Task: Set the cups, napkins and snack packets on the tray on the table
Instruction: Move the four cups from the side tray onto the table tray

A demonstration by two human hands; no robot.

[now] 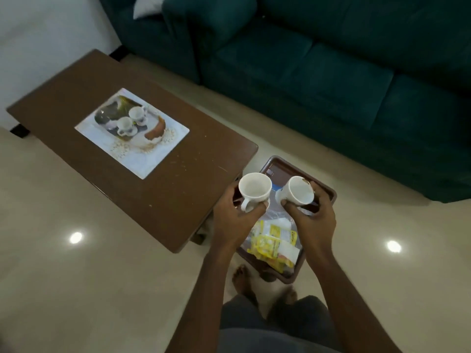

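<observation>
My left hand (230, 220) grips a white cup (254, 189) by its base, handle toward me. My right hand (314, 217) holds a second white cup (297, 191), tilted to the left. Both cups are empty and hover above a brown tray (328, 193) that sits low beside the table's right end. Yellow and white snack packets (271, 242) and clear plastic wrapping (276, 212) lie in the tray under my hands. The brown wooden table (158, 189) is to the left, with a printed picture panel (132, 133) of teacups in its top.
A dark green sofa (331, 72) runs along the far side and right. The floor (89, 289) is glossy beige tile with two light reflections. My bare feet (242, 281) and legs stand just below the tray. A white cushion (147, 6) rests on the sofa's left arm.
</observation>
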